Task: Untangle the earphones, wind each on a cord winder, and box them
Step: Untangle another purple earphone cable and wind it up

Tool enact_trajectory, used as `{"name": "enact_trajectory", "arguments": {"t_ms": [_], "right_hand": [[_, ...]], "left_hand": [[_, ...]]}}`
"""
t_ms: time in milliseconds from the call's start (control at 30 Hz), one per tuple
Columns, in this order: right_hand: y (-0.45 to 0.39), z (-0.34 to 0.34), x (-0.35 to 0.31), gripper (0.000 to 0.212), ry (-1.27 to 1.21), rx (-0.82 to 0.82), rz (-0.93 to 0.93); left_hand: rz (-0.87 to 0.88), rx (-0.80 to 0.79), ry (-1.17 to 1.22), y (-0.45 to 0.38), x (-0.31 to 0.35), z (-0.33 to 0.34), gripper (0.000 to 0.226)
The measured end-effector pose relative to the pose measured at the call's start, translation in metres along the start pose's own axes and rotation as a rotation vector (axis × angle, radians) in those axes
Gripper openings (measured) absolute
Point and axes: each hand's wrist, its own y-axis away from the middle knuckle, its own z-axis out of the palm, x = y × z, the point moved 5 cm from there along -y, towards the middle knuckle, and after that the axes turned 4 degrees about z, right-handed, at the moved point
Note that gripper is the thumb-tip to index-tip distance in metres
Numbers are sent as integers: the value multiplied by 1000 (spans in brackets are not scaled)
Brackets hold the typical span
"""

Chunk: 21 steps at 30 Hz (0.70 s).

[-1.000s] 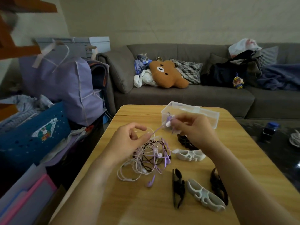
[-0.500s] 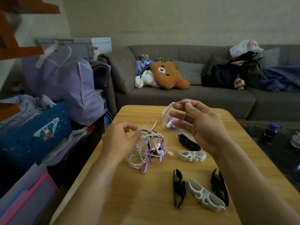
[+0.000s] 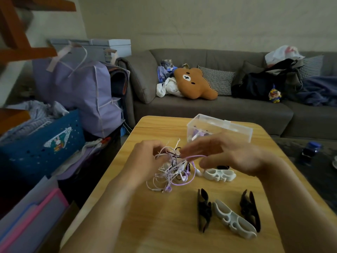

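Head view, black and white cord winders (image 3: 234, 218) nearest on the wooden table (image 3: 164, 225), left hand (image 3: 147, 157) gripping the tangled earphones (image 3: 173, 170), right hand (image 3: 224, 156) blurred, grip unclear, purple cord beneath, clear box (image 3: 221, 127) behind, sofa (image 3: 218, 106) beyond.

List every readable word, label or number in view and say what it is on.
"EP": only a guess, on the picture printed on the blue basket; blurred.
White plastic bag on the sofa: red marks, too blurred to read.
Clear box, cord winders: no text visible.
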Motion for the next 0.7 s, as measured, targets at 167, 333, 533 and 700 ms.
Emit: {"name": "enact_trajectory", "arguments": {"t_ms": [167, 333, 533, 700], "right_hand": [[-5, -9, 3, 34, -26, 281, -8], [-21, 0, -1, 40, 86, 583, -136], [-38, 26, 10, 33, 403, 465, -92], [-39, 25, 16, 29, 416, 462, -72]], "left_hand": [[58, 104, 36, 0, 7, -9, 21], [213, 160, 32, 2, 16, -16, 27], [305, 161, 57, 10, 23, -18, 42], [221, 149, 140, 13, 17, -20, 34]]}}
